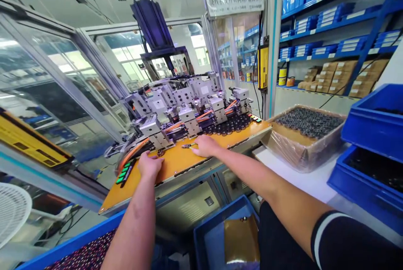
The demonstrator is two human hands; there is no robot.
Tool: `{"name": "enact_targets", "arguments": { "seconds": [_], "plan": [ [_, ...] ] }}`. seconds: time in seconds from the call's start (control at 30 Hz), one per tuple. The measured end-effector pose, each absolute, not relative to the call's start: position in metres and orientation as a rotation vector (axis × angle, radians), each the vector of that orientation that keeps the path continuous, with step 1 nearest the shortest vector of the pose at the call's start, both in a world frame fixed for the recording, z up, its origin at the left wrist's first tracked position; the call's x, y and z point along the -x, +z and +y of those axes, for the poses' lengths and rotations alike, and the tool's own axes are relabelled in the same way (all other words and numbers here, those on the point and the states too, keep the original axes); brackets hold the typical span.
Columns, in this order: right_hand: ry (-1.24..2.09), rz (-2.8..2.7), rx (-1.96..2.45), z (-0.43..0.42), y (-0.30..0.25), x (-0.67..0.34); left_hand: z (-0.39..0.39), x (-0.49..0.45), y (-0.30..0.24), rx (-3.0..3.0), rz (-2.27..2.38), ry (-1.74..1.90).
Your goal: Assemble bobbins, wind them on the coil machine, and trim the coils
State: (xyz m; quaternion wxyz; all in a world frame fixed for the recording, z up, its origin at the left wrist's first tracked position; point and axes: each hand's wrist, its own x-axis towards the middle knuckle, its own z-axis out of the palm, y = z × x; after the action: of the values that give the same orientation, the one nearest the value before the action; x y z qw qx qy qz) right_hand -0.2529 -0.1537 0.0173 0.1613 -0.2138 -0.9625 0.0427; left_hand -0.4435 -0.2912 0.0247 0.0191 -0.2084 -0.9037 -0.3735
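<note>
My left hand [150,165] rests on the orange machine table [176,163], fingers curled, right below a metal fixture block [154,132]. My right hand [204,145] lies on the same table further right, fingers curled around a small metal tool [188,146] whose tip pokes out to the left. Behind both hands stands a row of grey fixture blocks with orange cables [195,115]. A line of small dark round parts [228,125] sits along the fixtures on the right.
A cardboard box of dark round parts [307,124] stands on the white bench at right, beside stacked blue bins [374,123]. Green buttons [123,173] sit at the table's left corner. A blue bin [217,236] lies below; a white fan [12,211] at far left.
</note>
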Motion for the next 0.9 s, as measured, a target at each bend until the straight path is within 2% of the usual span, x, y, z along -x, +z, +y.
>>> {"name": "enact_targets", "arguments": {
  "seconds": [0.53, 0.73, 0.9],
  "plan": [
    [0.229, -2.721, 0.657, -0.163, 0.032, 0.241, -0.279, 0.417, 0.053, 0.484, -2.795, -1.338],
    [0.238, -2.715, 0.615, -0.158, 0.024, 0.245, -0.312, 0.399, 0.043, 0.501, -2.652, -1.685],
    [0.276, -2.655, 0.564, -0.154, 0.021, 0.246, -0.386, 0.334, 0.022, 0.735, -2.236, -2.154]
  ]
}}
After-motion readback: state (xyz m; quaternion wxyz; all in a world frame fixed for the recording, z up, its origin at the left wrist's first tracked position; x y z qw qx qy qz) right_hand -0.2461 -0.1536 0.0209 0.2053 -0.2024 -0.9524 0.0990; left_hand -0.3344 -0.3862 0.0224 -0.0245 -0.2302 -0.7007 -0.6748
